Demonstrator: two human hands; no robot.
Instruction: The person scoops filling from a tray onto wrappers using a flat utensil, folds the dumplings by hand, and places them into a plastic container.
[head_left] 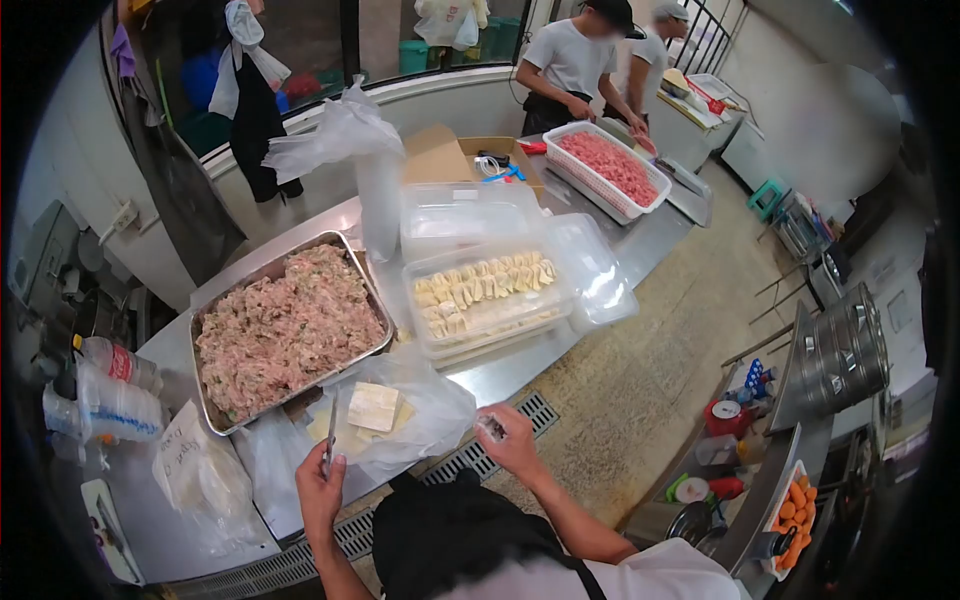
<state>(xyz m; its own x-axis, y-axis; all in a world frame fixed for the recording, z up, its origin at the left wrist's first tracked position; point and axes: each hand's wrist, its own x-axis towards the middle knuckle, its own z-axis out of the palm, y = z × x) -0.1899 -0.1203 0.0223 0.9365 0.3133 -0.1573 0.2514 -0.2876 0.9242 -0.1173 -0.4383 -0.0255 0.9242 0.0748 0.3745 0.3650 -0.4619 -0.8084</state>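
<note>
My left hand is closed round the lower end of a thin metal spatula, held upright at the table's near edge. To the right, past that edge, my right hand is curled round something small and whitish that I cannot make out. Between them a stack of square dough wrappers lies on a plastic bag. Behind on the left stands a metal tray of minced filling. Folded dumplings fill a clear plastic container behind the wrappers.
A clear lid lies right of the container. Farther back are a cardboard box and a white basket of red meat. Two people stand beyond. Bottles and a white bag are at the left.
</note>
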